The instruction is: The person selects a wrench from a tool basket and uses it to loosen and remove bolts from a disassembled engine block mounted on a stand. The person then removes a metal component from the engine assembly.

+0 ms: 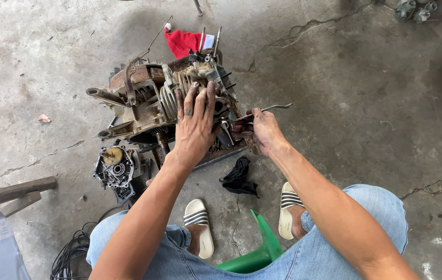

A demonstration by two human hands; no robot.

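The engine (148,98) sits on the concrete floor (335,103) just ahead of the seated person's knees; rusty, greasy, already well stripped. The left hand (194,124) lies flat on the finned cylinder (172,96), fingers spread and pressing down, bracing rather than gripping. The right hand (262,130) is closed around a thin metal tool (265,109), a bent rod or wrench; its far end juts right and slightly up, its near end runs in toward the engine's right side, so its long axis lies roughly left to right across the view.

How far along? By the look of it the teardown is well under way: a side cover (115,168) with a brass-coloured gear lies detached on the floor at the engine's lower left, touching or just beside it; the inner shaft shows bare below the block. What is left, judging from here, is the cylinder and head end, both in place on the case. The engine's long axis runs from the lower left up to the upper right, cylinder end toward the red rag (184,42) behind it.

A black rag (239,176) lies near the right hand, between engine and sandals; a green stool (257,249) shows between the knees; black cable (70,249) coils at the lower left beside a wooden plank (11,192).
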